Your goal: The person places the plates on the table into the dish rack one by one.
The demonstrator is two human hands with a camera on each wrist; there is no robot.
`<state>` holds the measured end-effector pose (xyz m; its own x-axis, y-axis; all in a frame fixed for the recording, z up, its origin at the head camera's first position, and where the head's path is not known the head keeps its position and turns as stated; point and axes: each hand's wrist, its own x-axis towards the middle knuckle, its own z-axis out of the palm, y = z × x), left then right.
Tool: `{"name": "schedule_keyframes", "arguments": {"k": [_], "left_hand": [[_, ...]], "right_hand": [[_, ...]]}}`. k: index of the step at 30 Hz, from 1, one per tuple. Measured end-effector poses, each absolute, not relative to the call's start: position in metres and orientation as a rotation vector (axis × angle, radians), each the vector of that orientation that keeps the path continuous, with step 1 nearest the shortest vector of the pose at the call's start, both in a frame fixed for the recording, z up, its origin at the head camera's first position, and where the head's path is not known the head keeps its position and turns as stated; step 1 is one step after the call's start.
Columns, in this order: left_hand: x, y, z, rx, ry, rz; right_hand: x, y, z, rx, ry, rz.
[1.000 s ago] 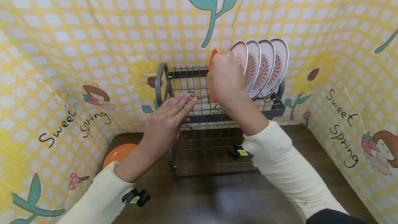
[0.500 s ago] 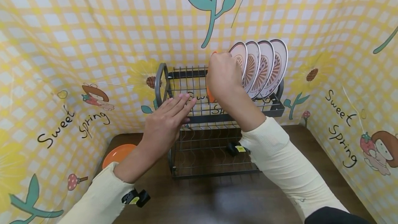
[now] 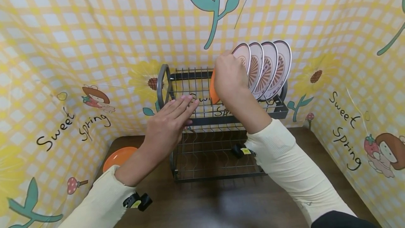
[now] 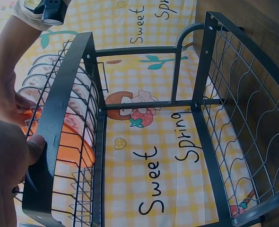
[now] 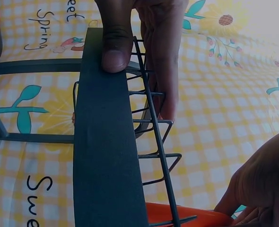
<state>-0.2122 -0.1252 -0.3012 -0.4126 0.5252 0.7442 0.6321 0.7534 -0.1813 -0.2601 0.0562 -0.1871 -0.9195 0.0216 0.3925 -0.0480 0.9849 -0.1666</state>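
Note:
My right hand (image 3: 232, 76) holds an orange plate (image 3: 213, 90) on edge in the upper tier of a dark metal dish rack (image 3: 209, 120). From below, in the left wrist view, the orange plate (image 4: 75, 146) stands among the wires. Several white patterned plates (image 3: 280, 69) are lined up on edge to its right. My left hand (image 3: 166, 122) grips the rack's upper front rail near its left end. In the right wrist view, the left thumb (image 5: 115, 60) presses the rail's front face, with the fingers behind it.
Another orange plate (image 3: 118, 159) lies on the brown table (image 3: 221, 203), left of the rack and partly behind my left forearm. The rack's lower tier (image 3: 215, 150) has wavy wires. A yellow checked cloth (image 3: 126, 27) covers the back and both sides.
The orange plate's upper edge, seen above the right hand earlier, has dropped behind the fingers. The left hand has kept its place on the rail.

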Motion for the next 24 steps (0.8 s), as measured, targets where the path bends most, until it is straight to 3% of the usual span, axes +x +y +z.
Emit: {"name": "schedule_keyframes", "arguments": {"k": [16,24], "left_hand": [[-0.213,-0.128,-0.301,-0.857,-2.117,-0.155],[-0.212,-0.129,-0.301,-0.857,-2.133,-0.138]], "right_hand": [[-0.259,0.057,-0.185,0.088,-2.779,0.077],[-0.239,0.061,-0.181,0.078,-2.744,0.216]]}}
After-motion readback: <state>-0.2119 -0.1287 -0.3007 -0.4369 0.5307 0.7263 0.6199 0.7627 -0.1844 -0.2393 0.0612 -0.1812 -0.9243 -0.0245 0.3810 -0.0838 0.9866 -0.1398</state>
